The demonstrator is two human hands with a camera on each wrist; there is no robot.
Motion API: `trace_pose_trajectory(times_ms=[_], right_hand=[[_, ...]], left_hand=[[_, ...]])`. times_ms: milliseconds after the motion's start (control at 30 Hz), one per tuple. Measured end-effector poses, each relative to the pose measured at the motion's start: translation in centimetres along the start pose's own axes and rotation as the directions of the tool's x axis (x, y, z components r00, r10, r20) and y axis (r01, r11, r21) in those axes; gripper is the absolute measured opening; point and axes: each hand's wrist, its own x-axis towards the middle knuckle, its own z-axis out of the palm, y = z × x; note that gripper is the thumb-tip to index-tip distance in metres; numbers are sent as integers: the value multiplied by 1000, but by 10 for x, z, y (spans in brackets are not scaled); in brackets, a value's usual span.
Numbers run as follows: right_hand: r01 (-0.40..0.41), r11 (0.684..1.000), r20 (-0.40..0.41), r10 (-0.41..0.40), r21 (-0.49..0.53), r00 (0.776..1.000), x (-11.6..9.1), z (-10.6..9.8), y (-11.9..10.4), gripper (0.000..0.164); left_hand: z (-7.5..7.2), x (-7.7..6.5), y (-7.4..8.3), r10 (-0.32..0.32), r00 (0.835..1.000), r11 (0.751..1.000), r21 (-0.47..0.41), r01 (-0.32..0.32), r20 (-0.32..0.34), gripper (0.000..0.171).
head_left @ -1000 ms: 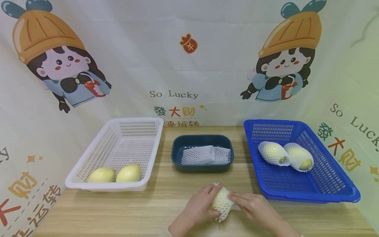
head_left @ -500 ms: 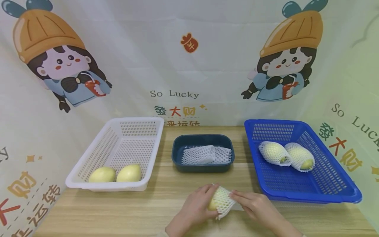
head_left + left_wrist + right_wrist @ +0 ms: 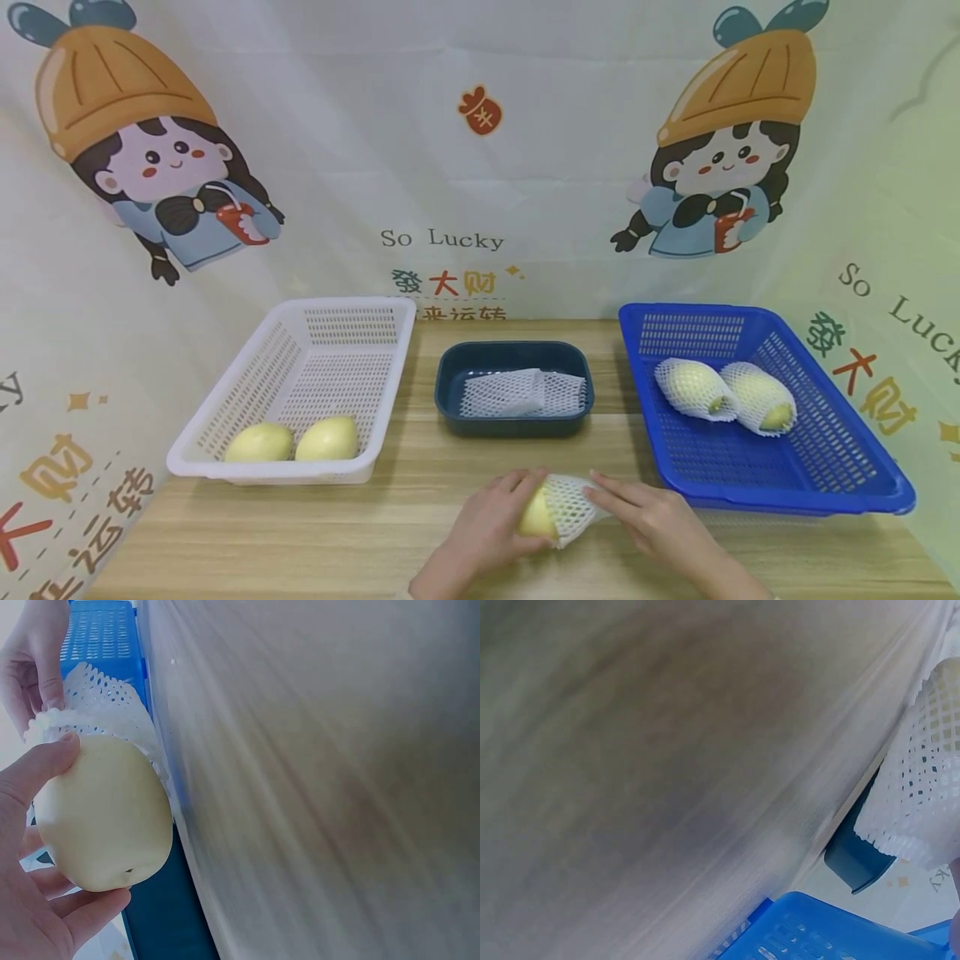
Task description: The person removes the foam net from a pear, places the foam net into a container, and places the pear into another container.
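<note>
My left hand (image 3: 491,518) grips a pale yellow fruit that looks like a pear (image 3: 112,817), thumb on one side and fingers on the other. A white foam net sleeve (image 3: 572,508) covers the pear's right end, while its left end is bare. My right hand (image 3: 651,523) pinches the loose edge of the net at the right. In the left wrist view, the net (image 3: 105,709) bunches around the pear's far end near the right fingertips. Only a sliver of the right hand shows in the right wrist view, beside the net (image 3: 919,791).
Two bare pears (image 3: 326,439) lie in the white basket (image 3: 281,479) at left. A dark teal tray (image 3: 513,427) behind the hands holds flat foam nets (image 3: 501,393). Two netted pears (image 3: 692,387) lie in the blue basket (image 3: 780,500) at right. A printed cloth (image 3: 555,208) hangs behind.
The left hand and pear have shifted slightly left and turned. More bare skin shows at the pear's left end, and the net stretches further right toward the right hand.
</note>
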Motion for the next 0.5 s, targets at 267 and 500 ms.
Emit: trace_pose_trajectory(times_ms=[267, 500], right_hand=[[26, 999, -112, -31, -41, 993, 6, 0, 2, 35], [51, 998, -164, -58, -49, 985, 16, -4, 5, 33]], left_hand=[[-13, -9, -7, -53, 999, 997, -49, 52, -6, 67], [-35, -19, -22, -91, 994, 995, -53, 88, -64, 65]])
